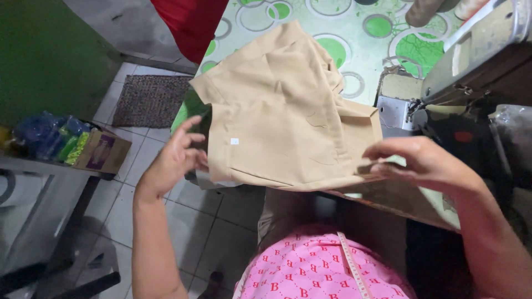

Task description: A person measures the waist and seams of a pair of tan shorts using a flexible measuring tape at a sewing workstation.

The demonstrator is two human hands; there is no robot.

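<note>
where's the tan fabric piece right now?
In the head view, the tan fabric piece lies mid-frame on the sewing table, between the left hand and right hand, left of the sewing machine.

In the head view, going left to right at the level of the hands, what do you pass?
Cardboard box → left hand → beige fabric → right hand → sewing machine.
</note>
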